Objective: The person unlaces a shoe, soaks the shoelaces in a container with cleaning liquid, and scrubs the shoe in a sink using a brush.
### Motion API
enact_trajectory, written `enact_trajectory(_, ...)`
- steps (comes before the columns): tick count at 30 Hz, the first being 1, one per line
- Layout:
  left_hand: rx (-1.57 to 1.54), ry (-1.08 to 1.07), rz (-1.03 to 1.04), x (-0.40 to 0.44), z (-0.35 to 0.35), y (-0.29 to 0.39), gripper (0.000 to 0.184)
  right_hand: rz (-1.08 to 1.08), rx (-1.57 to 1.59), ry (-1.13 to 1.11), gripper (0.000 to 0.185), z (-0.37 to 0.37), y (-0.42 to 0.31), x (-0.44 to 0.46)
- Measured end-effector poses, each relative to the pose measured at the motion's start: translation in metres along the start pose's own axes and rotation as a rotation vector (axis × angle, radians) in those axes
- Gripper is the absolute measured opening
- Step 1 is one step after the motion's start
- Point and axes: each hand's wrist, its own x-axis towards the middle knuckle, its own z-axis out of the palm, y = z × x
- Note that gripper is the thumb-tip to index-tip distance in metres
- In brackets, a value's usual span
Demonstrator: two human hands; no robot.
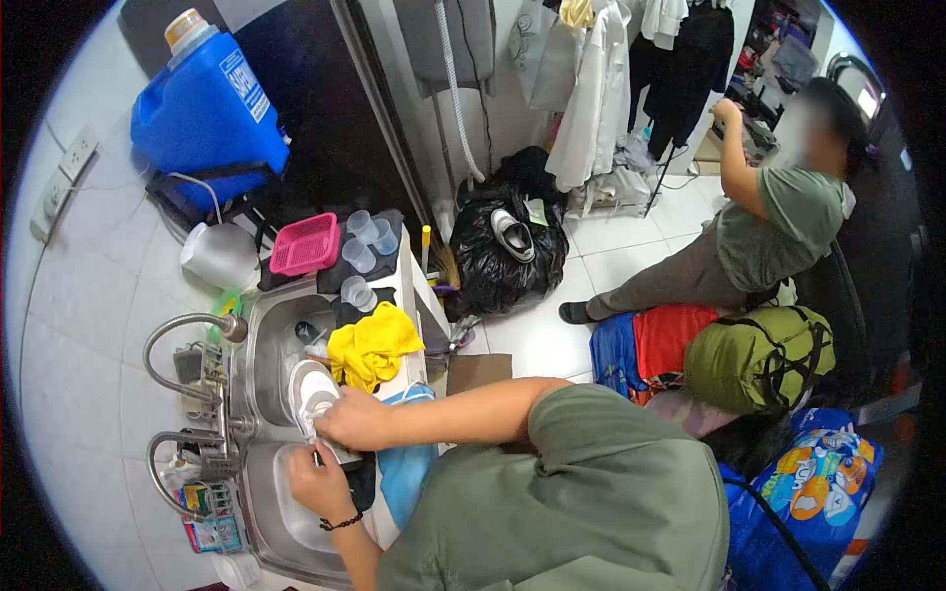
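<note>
Head view: a white and grey shoe (313, 386) lies at the ridge between the two basins of a steel sink (264, 377), its one end over the basin on the person's right. Right hand (355, 420): on the shoe's upper, fingers bent and close together; whether they pinch a lace cannot be told. Left hand (320, 481), with a dark beaded bracelet (341, 522) at the wrist: just beside the shoe, fingers curled, thumb and forefinger meeting at a small dark item too small to identify. Adjacent: a crumpled yellow cloth (376, 345) at the basin's edge. Beyond it: clear cups (358, 294) and a pink basket (304, 244). Along the wall side: two flexible taps (181, 321). Farther out: a blue container (212, 103); a black bag (483, 271) bearing another shoe (511, 236); and a second person (774, 231), one arm raised, near hanging clothes (591, 108).
</note>
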Motion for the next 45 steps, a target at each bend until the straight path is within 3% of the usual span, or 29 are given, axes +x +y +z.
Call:
enact_trajectory(3,-0.006,0.036,0.038,-0.004,0.005,-0.01,0.013,-0.041,-0.038,0.021,0.013,0.012,0.005,-0.001)
enact_trajectory(6,0.006,0.029,-0.007,0.0,0.01,-0.023,0.017,0.093,0.195,-0.444,0.016,-0.002,-0.003,0.002)
enact_trajectory(12,-0.032,0.009,-0.088,0.015,0.016,-0.077,0.023,-0.024,0.615,-0.43,0.023,-0.039,0.016,-0.013)
enact_trajectory(16,0.007,-0.043,-0.151,0.022,0.008,-0.054,0.024,-0.02,0.698,-0.446,0.025,-0.059,0.029,-0.01)
enact_trajectory(20,0.01,-0.004,-0.073,0.014,0.01,-0.043,0.02,0.255,0.186,-0.319,0.035,-0.04,0.016,-0.007)
enact_trajectory(26,-0.017,0.018,0.005,0.002,0.012,-0.03,0.02,0.122,0.151,-0.107,0.047,-0.004,-0.006,0.0)
enact_trajectory(30,-0.069,0.04,-0.038,0.002,0.009,-0.029,0.021,0.111,0.175,-0.039,0.033,0.004,-0.009,0.001)
enact_trajectory(36,-0.152,0.03,-0.115,0.002,0.01,-0.03,0.019,0.137,0.278,-0.146,0.027,0.015,-0.005,0.008)
enact_trajectory(42,-0.14,-0.021,-0.152,0.001,0.006,-0.025,0.018,0.008,0.442,-0.326,0.032,0.007,0.018,0.027)
enact_trajectory(45,-0.07,-0.049,-0.133,0.004,0.001,-0.013,0.022,0.101,0.279,-0.297,0.033,0.003,0.005,0.021)
